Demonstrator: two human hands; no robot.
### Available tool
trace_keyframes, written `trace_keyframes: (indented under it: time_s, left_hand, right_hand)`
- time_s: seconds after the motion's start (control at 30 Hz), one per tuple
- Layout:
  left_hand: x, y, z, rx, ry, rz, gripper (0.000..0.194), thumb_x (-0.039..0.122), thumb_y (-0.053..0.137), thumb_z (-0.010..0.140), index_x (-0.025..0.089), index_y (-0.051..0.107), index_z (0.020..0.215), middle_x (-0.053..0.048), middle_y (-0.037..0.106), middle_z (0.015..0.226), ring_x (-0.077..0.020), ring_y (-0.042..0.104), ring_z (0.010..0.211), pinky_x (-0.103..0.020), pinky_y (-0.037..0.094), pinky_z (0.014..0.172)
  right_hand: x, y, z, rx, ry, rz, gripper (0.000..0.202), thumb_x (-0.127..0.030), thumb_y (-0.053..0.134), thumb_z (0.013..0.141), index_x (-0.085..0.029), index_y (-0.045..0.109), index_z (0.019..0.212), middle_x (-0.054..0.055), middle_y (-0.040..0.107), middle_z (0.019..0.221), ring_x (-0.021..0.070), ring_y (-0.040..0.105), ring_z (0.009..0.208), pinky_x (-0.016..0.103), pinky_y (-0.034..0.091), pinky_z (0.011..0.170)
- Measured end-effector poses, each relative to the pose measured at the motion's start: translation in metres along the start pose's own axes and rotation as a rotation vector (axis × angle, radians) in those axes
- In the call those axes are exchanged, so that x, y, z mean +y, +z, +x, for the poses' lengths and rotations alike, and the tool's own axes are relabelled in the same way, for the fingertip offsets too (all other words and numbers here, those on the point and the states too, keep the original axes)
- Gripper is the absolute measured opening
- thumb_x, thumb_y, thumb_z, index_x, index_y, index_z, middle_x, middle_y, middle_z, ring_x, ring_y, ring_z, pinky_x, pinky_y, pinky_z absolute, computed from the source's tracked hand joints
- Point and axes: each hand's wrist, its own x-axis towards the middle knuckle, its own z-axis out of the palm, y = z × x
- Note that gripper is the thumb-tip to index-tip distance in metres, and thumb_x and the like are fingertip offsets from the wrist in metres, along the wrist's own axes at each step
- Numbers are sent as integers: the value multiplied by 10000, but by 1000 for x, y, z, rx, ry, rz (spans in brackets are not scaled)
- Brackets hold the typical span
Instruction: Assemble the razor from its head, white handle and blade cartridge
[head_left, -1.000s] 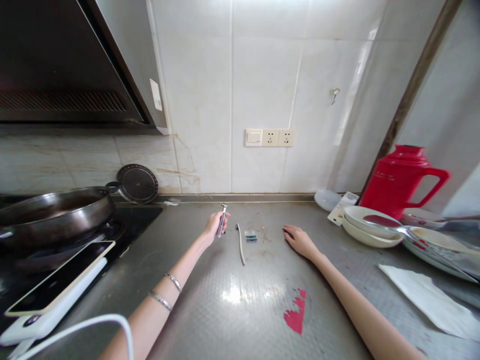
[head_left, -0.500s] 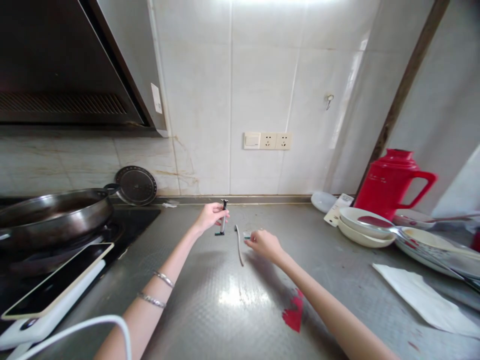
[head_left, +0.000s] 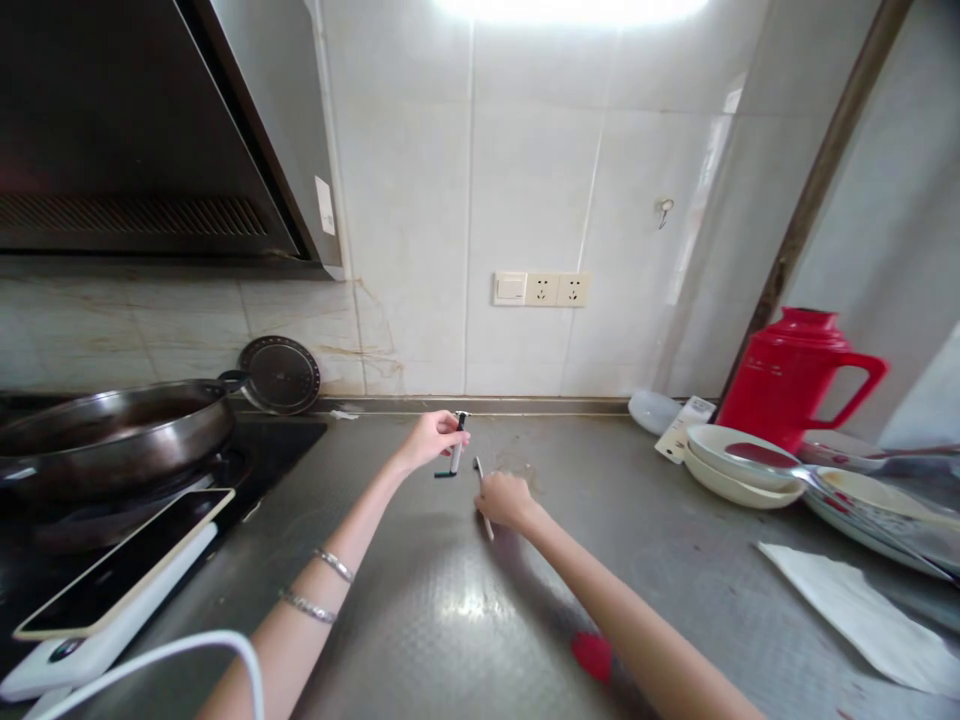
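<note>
My left hand [head_left: 433, 440] is closed, its fingertips pinching a small upright cylinder [head_left: 455, 460], pale in the middle with black ends. A thin dark piece sticks out sideways from its lower end. To the right, my right hand [head_left: 508, 500] is lowered to the metal counter, fingers curled around the middle of a thin pale curved tube [head_left: 478, 465] with a dark upper tip. Both ends of the tube show past the fingers. Whether anything else sits under that hand is hidden.
At left a steel pan [head_left: 120, 430] sits on the black stove, with a phone [head_left: 127, 565] on a white device and a white cable [head_left: 187, 640] nearby. A red thermos [head_left: 787, 380], bowls [head_left: 742, 480] and paper [head_left: 862, 610] stand right. A red patch [head_left: 591, 655] shows by my right forearm.
My right hand has moved slightly left and down, from beside the tube onto it. The small clear-and-green piece at its fingertips is no longer visible. My left hand keeps its hold on the cylinder.
</note>
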Motion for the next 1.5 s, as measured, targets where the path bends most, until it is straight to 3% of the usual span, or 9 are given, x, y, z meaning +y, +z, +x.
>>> trace_keyframes:
  time_s: [0.17, 0.27, 0.33, 0.43, 0.53, 0.7, 0.87, 1.0, 1.5]
  left_hand:
    - [10, 4, 0, -21, 46, -34, 284, 289, 721, 593, 156, 483, 673, -34, 658, 670, -154, 624, 637, -247, 474, 564]
    - [17, 9, 0, -24, 88, -18, 269, 285, 715, 602, 157, 488, 670, -34, 659, 678, -150, 618, 653, -243, 465, 591]
    - [20, 14, 0, -26, 117, 7, 261, 285, 713, 608, 158, 495, 674, -35, 662, 691, -153, 620, 675, -242, 461, 618]
    - [23, 19, -2, -24, 155, 44, 264, 289, 715, 610, 161, 494, 677, -34, 667, 706, -158, 624, 695, -242, 456, 644]
    - [25, 20, -5, -23, 168, 57, 261, 295, 711, 619, 163, 496, 685, -40, 672, 723, -164, 629, 711, -241, 456, 647]
    - [30, 21, -9, -22, 194, 53, 251, 292, 703, 625, 164, 499, 694, -56, 680, 750, -173, 635, 722, -238, 457, 629]
    - [36, 25, -12, -19, 160, 47, 269, 300, 711, 606, 167, 486, 667, -57, 686, 751, -174, 632, 711, -236, 453, 613]
    - [39, 26, -14, -26, 172, 46, 251, 274, 707, 604, 166, 492, 673, -61, 690, 770, -163, 629, 684, -235, 455, 601]
    - [34, 29, -13, -33, 184, 92, 222, 246, 698, 609, 162, 499, 660, -45, 681, 712, -158, 624, 656, -224, 441, 591]
  right_hand:
    - [19, -24, 9, 92, 40, 99, 288, -264, 417, 810, -130, 666, 867, 158, 687, 881, 233, 650, 796, 296, 472, 658]
    - [56, -50, 14, 123, -2, 316, 356, -259, 343, 859, -117, 655, 765, 105, 684, 702, 136, 621, 599, 213, 437, 591]
    - [86, -69, 13, 219, -83, 460, 361, -279, 331, 868, -112, 645, 809, 57, 669, 668, 98, 557, 485, 197, 405, 526]
    - [126, -98, 1, 381, -180, 531, 396, -395, 397, 840, -111, 668, 791, 20, 641, 630, 108, 517, 507, 208, 375, 513]
    - [147, -122, -22, 325, -282, 623, 446, -481, 458, 797, -120, 696, 906, 22, 667, 726, 140, 554, 623, 224, 393, 575]
    - [140, -140, -44, 258, -348, 729, 496, -505, 546, 740, -128, 672, 1037, 56, 692, 862, 207, 593, 819, 268, 428, 718]
    - [127, -131, -33, 206, -401, 739, 483, -500, 566, 720, -131, 686, 1007, 63, 701, 815, 205, 611, 808, 279, 447, 730]
    - [132, -123, -24, 240, -346, 725, 478, -479, 566, 724, -119, 678, 1017, 60, 705, 793, 202, 618, 779, 279, 456, 708]
    - [127, -127, -29, 252, -393, 760, 437, -453, 591, 721, -125, 688, 992, 72, 710, 845, 206, 625, 814, 278, 462, 732]
